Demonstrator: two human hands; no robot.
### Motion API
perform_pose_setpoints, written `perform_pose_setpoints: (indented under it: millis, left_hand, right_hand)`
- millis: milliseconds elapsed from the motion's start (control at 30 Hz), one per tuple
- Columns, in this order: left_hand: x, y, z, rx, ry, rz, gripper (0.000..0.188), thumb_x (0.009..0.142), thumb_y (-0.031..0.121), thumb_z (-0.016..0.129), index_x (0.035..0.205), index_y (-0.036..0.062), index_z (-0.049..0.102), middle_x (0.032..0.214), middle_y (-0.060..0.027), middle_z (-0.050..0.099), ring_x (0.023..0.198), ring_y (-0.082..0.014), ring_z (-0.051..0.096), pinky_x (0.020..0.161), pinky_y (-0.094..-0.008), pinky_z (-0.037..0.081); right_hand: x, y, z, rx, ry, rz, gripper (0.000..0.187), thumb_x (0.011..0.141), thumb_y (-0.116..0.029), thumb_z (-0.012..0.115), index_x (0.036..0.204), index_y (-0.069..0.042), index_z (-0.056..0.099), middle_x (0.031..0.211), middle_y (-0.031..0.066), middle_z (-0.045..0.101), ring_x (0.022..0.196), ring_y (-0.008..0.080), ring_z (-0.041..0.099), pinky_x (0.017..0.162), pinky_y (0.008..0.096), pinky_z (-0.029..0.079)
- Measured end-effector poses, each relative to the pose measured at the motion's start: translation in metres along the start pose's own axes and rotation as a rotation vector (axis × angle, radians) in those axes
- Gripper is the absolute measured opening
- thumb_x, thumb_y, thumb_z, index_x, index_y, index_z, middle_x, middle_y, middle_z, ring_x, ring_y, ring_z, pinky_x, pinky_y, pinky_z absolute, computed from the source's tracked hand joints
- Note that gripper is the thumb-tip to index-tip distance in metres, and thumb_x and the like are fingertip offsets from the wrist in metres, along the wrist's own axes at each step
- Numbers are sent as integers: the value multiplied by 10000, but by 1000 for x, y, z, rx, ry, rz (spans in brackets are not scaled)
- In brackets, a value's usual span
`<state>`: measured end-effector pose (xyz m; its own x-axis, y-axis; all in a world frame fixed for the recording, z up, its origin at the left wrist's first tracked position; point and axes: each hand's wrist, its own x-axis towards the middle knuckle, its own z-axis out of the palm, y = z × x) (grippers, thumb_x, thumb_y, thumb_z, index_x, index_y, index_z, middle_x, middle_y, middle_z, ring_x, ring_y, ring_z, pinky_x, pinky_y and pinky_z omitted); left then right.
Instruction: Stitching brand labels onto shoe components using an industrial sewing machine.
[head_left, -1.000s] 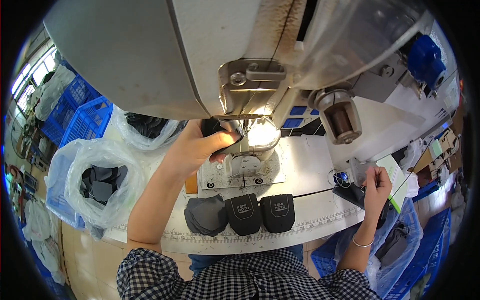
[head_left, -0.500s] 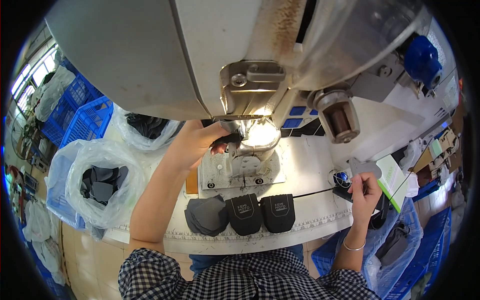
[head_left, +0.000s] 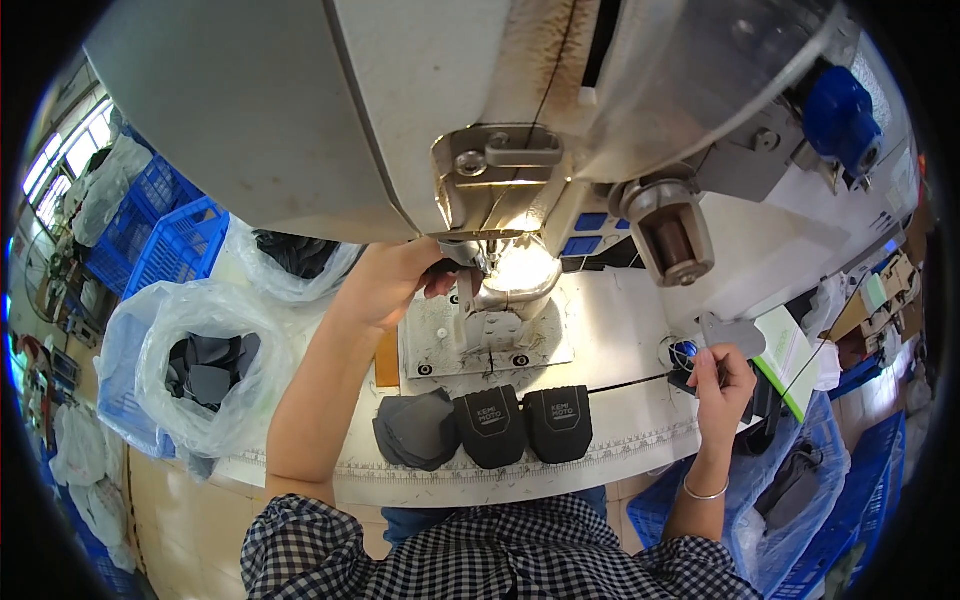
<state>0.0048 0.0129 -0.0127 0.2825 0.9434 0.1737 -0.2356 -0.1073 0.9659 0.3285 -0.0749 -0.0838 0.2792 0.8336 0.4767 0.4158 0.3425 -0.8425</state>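
My left hand [head_left: 395,280] reaches under the head of a sewing machine [head_left: 400,60], left of the lit needle area. Its fingers are closed round a dark piece [head_left: 446,267], mostly hidden by the hand and the machine. On the table's right side, my right hand [head_left: 722,388] has its fingers curled in, next to a grey plate [head_left: 735,334] and a small blue round part [head_left: 683,350]. What it holds, if anything, is hidden. In front of the machine lie a stack of grey fabric pieces [head_left: 416,430] and two black pouch-like pieces [head_left: 490,427] with pale print.
To the left, a clear plastic bag [head_left: 270,400] holds dark cut pieces. Another bag [head_left: 310,285] stands behind it, with blue crates [head_left: 180,245] farther out. A green-and-white box [head_left: 785,355] and a bagged blue crate [head_left: 830,470] are at right. A ruler strip [head_left: 640,447] follows the table edge.
The fingers of my right hand have curled in more. My left hand stays at the needle area with only a slight shift. A dark thread now shows down the machine's front.
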Motion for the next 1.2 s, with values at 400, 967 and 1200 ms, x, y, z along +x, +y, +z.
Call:
perform_pose_setpoints:
  millis: [400,967,1200]
  left_hand:
    - [-7,6,4,57,0,-73,118,759,65,464,729,-11,549,621,-69,531,488,-127,472,440,-236,336]
    - [-83,-20,1,1318,74,1450,169,587,94,597,755,102,614,838,-54,612,803,-220,539,638,-283,522]
    - [-88,-21,1,1312,69,1449,152,618,109,595,769,116,613,848,-45,613,819,-215,533,641,-282,523]
  right_hand:
    - [-7,-8,10,69,-69,23,116,781,-33,562,680,-8,509,541,-20,482,474,19,395,454,159,294]
    - [-16,-69,72,285,-616,-268,265,746,10,568,1000,6,494,828,68,557,672,91,508,571,193,400]
    - [-2,-82,91,375,-721,-251,257,740,-8,598,983,8,515,826,73,549,684,119,536,564,207,419]
